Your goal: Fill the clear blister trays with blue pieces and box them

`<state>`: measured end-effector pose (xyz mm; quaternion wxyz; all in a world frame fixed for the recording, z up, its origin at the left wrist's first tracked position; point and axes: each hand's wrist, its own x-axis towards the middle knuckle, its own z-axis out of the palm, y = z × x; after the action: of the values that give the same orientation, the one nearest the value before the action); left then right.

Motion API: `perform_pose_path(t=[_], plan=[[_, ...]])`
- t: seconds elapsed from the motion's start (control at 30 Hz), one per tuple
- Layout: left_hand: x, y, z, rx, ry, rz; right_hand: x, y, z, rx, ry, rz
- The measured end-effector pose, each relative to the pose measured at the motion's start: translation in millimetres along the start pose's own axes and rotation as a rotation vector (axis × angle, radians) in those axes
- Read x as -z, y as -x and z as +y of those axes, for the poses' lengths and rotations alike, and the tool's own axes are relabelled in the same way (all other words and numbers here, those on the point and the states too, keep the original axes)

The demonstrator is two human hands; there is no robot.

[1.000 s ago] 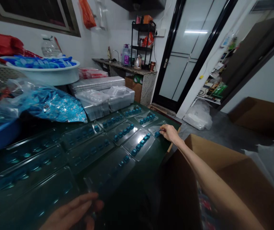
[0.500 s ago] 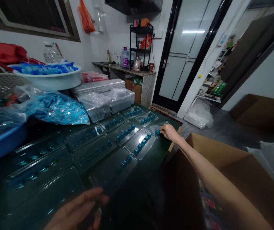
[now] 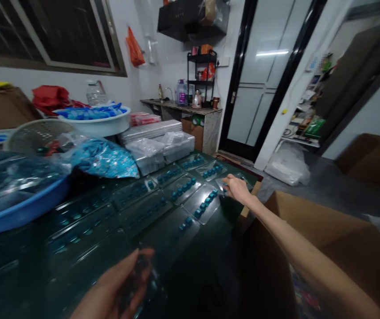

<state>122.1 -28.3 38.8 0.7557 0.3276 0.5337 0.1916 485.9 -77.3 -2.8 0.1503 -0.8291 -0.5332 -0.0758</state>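
The right hand has its grip pressed together at a clear blister tray near the far end of the dark green desk, fingertips beside teal pieces; whether it pinches anything cannot be told. The left hand, near the front of the desk, curls its grip round a blurred dark object. Further clear trays lie side by side across the desk, and a cardboard box stands just right of it
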Motion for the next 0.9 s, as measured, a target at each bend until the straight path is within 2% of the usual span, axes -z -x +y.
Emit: perform_pose_path(t=[0.1, 0.17, 0.23, 0.3, 0.37, 0.43, 0.57, 0.73, 0.9], plan=[[-7.1, 4.3, 2.8, -0.091, -0.032, -0.088, 9.4, 24.7, -52.3, 0.093, -0.218, 0.043], [-12.4, 4.8, 3.0, -0.214, -0.055, -0.236, 17.5, 49.9, -96.0, 0.199, -0.625, 0.086], [-16.4, 4.2, 1.4, -0.294, -0.089, -0.329, 24.8, 75.6, -137.8, 0.231, -0.910, 0.029], [-17.8, 4.2, -1.7, -0.340, -0.120, -0.344, 27.9, 96.1, -171.5, 0.226, -1.070, -0.031], [-16.2, 4.8, -5.3, -0.377, -0.157, -0.316, 26.3, 108.5, -193.8, 0.210, -1.143, -0.073], [-12.2, 4.6, -8.4, -0.422, -0.188, -0.276, 22.4, 114.6, -205.8, 0.201, -1.165, -0.069], [-2.9, 2.9, -12.1, -0.486, -0.212, -0.209, 15.6, 121.4, -214.5, 0.179, -1.166, -0.030], [2.9, 5.1, -13.1, -0.536, -0.257, -0.149, 12.0, 124.7, -221.5, 0.029, -1.403, -0.280], [7.8, 6.8, -12.2, -0.619, -0.269, -0.165, 14.2, 123.1, -226.4, -0.017, -1.492, -0.376]])
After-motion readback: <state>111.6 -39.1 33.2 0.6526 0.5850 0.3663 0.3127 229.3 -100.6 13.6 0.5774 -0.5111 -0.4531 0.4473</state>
